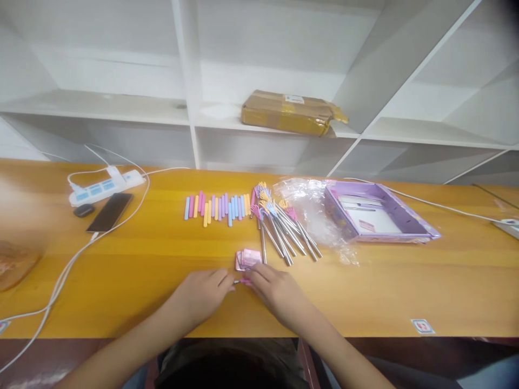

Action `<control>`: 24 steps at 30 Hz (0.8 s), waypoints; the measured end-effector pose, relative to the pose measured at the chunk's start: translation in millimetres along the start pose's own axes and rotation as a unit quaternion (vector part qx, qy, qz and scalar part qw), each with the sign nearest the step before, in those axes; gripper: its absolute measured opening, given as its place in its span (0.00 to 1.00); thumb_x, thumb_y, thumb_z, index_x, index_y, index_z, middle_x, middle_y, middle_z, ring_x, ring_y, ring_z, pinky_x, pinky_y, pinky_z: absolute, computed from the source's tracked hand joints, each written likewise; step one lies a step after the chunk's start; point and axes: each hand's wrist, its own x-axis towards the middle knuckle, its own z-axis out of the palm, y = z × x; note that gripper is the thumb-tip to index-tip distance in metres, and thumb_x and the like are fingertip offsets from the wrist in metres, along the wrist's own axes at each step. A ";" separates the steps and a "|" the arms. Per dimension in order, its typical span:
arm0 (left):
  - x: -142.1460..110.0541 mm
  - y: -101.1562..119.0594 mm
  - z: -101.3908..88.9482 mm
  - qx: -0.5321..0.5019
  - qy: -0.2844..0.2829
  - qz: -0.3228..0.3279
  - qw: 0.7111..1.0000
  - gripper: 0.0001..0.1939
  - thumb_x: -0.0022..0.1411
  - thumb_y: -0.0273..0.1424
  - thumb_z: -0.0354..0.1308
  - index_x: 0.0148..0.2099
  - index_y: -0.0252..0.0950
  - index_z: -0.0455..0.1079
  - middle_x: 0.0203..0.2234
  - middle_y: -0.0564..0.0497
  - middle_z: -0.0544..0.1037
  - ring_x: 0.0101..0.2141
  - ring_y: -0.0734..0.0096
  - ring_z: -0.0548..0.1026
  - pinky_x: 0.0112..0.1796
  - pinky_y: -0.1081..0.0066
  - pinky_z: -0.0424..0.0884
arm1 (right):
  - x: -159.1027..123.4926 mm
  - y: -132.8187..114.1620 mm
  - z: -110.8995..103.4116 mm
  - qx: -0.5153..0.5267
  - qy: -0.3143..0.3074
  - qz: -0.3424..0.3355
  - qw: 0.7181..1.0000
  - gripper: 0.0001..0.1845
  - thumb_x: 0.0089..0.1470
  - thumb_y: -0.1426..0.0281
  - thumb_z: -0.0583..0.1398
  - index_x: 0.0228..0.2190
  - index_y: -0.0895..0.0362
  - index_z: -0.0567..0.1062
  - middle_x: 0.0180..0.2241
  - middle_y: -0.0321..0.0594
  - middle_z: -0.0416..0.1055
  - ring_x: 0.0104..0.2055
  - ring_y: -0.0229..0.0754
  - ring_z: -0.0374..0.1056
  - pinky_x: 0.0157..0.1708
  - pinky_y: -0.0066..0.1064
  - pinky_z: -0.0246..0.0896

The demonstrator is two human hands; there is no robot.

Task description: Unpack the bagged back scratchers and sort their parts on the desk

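Note:
Near the front edge of the table, my left hand (pixel 207 292) is closed around a thin metal rod whose tip shows past the fingertips. My right hand (pixel 274 289) pinches the pink end of the same piece, a back scratcher (pixel 244 281) mostly hidden by my fingers. Just beyond my right fingers lies a small stack of pink cards (pixel 249 256). Farther back is a pile of metal back scratchers (pixel 284 229) with pink, yellow and blue hand-shaped heads. To its left, coloured handle tubes (pixel 221 207) in pink, yellow, purple and blue stand in an uneven row.
Crumpled clear plastic (pixel 314 208) touches an open purple box (pixel 385 236) on the right. At left are a power strip (pixel 107 186), a phone (pixel 110 212) and white cables (pixel 60 281). A taped cardboard box (pixel 284 111) sits on the shelf behind.

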 end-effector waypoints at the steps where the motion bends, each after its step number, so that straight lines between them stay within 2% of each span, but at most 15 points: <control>1: -3.1 7.6 2.1 0.000 -0.008 -0.003 1.000 0.09 0.78 0.32 0.57 0.41 0.37 0.71 0.30 0.53 0.76 0.28 0.65 0.78 0.26 0.67 0.66 | -2.9 -6.5 4.9 0.006 -0.002 -0.007 1.000 0.04 0.74 0.72 0.58 0.42 0.55 0.73 0.36 0.40 0.75 0.34 0.44 0.74 0.31 0.34 0.66; 5: -19.5 25.2 6.8 0.014 -0.042 -0.046 0.998 0.09 0.75 0.32 0.62 0.38 0.38 0.70 0.30 0.53 0.75 0.26 0.65 0.78 0.24 0.67 0.64 | -13.8 -24.1 23.9 0.023 0.003 -0.009 1.000 0.06 0.73 0.73 0.59 0.38 0.55 0.72 0.32 0.38 0.73 0.30 0.43 0.71 0.29 0.34 0.64; 9: -33.6 31.7 4.8 0.019 -0.059 -0.052 0.997 0.07 0.73 0.31 0.65 0.40 0.38 0.71 0.31 0.53 0.76 0.28 0.64 0.78 0.25 0.67 0.65 | -21.3 -30.2 29.2 0.023 0.030 -0.005 0.999 0.08 0.74 0.73 0.57 0.39 0.54 0.72 0.34 0.39 0.73 0.33 0.45 0.71 0.31 0.36 0.67; 13: -36.2 35.2 3.1 0.025 -0.040 -0.042 0.998 0.06 0.74 0.28 0.63 0.41 0.37 0.71 0.32 0.52 0.76 0.30 0.63 0.77 0.27 0.66 0.66 | -27.1 -31.3 27.3 0.044 0.101 0.003 0.994 0.04 0.73 0.73 0.58 0.45 0.54 0.73 0.39 0.43 0.75 0.39 0.48 0.72 0.37 0.40 0.70; 18: -17.4 34.2 -4.7 0.024 0.007 -0.016 1.000 0.06 0.75 0.28 0.60 0.40 0.37 0.71 0.31 0.51 0.75 0.31 0.61 0.73 0.29 0.63 0.65 | -36.8 -30.6 21.7 0.045 0.166 0.014 0.985 0.06 0.71 0.75 0.60 0.46 0.53 0.74 0.34 0.41 0.75 0.38 0.49 0.70 0.35 0.41 0.66; 21: 1.5 25.6 -17.4 0.022 0.039 0.001 0.999 0.09 0.76 0.32 0.60 0.38 0.38 0.71 0.31 0.50 0.76 0.32 0.60 0.71 0.31 0.62 0.64 | -45.6 -18.7 10.3 0.033 0.183 0.013 0.982 0.12 0.71 0.77 0.58 0.52 0.53 0.75 0.38 0.44 0.78 0.42 0.51 0.73 0.39 0.44 0.69; 24: 8.0 -0.6 -34.9 0.032 0.073 -0.018 0.997 0.08 0.77 0.32 0.58 0.41 0.38 0.73 0.33 0.49 0.79 0.37 0.57 0.73 0.36 0.59 0.66 | -71.5 18.8 -9.8 -0.001 0.241 0.041 0.970 0.19 0.70 0.78 0.56 0.55 0.50 0.77 0.43 0.46 0.81 0.47 0.52 0.75 0.45 0.48 0.73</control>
